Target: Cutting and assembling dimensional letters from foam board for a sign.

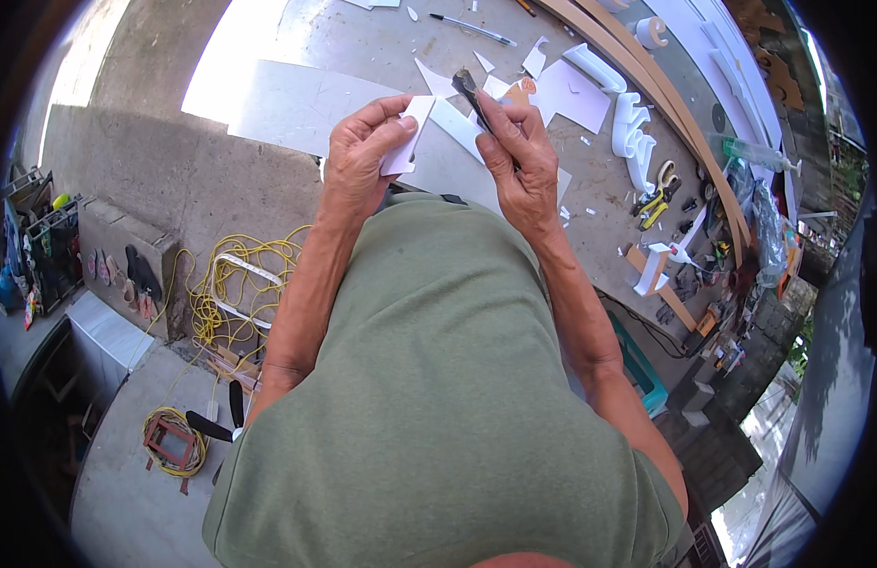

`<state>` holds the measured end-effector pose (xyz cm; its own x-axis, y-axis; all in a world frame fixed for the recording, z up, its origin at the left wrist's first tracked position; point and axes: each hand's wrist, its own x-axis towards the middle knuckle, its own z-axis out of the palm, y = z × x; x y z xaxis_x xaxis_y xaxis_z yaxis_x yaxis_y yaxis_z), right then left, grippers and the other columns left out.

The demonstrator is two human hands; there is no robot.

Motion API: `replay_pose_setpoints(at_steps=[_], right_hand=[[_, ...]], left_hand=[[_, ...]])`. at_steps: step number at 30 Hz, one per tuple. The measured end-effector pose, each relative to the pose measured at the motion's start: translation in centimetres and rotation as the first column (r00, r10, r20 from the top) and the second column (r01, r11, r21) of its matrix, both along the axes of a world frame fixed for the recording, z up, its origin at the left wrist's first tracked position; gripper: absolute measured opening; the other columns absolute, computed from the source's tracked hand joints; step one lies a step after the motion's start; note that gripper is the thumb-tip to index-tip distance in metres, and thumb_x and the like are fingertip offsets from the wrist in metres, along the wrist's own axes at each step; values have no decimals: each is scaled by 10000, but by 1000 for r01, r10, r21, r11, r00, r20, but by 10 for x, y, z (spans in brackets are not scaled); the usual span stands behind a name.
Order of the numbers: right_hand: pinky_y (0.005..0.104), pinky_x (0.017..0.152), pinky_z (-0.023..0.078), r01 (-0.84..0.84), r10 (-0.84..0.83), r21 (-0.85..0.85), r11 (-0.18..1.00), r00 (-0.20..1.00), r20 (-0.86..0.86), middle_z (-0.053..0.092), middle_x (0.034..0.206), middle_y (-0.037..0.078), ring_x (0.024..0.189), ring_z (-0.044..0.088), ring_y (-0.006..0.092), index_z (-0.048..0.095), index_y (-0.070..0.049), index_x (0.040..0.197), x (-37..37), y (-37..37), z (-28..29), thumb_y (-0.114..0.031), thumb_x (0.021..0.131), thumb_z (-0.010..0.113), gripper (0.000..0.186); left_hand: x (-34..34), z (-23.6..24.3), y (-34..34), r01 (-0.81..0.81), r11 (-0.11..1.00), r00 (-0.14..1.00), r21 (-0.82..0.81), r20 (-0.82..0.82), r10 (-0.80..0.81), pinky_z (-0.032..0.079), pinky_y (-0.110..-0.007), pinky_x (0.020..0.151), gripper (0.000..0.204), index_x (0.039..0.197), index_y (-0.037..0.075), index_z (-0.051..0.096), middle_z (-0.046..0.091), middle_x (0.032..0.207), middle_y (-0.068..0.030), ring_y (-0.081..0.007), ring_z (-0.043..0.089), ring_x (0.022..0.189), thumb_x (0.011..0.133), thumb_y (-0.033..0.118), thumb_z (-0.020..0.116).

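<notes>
Green shirt [438,379] cut off below, hands [359,156] [527,180] part-hiding white piece [419,117], dark tool [468,89]

Piece [408,149] in left grip [358,147], tool [465,85] in right grip [525,170]; pen [473,29] on table [599,227] beyond; cord [208,317] left.

White piece [413,140]; black tool [466,85]; plain olive-green shirt [438,379]; yellow cord [211,308]; yellow-and-black pliers [657,203]

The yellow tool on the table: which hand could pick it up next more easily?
Right hand, probably: it's nearer the yellow tool, though it holds a dark tool. The left hand is farther and holds a white piece.
</notes>
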<state>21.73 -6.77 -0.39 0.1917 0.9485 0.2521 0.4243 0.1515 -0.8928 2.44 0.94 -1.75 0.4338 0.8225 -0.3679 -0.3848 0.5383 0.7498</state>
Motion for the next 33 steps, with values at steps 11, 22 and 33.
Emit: replay_pose_setpoints(at_steps=[11,22,33], right_hand=[[329,624,513,-29,-2,146,989,978,208,508,999,69,729,576,182,668,-211,1405,-3,14,-1,-63,922,725,508],[318,543,511,-230,113,176,957,856,504,507,992,61,729,586,174,646,-227,1432,-25,3,-4,-38,765,760,702],[320,604,499,-35,-5,115,993,944,329,509,972,74,740,564,179,637,-179,1438,-7,20,-10,-73,939,693,513]], left_hand=[[-6,-3,2,118,972,971,-202,229,-70,312,-183,417,376,1303,-70,644,605,715,-34,-56,462,515,972,106,668],[-3,-4,3,114,969,956,-220,290,-46,342,-176,428,376,1313,-82,639,631,783,-24,-37,446,519,982,98,645],[-3,-2,6,87,992,987,-88,144,-74,386,-174,481,352,1311,-54,649,641,795,6,-23,518,591,993,98,637]])
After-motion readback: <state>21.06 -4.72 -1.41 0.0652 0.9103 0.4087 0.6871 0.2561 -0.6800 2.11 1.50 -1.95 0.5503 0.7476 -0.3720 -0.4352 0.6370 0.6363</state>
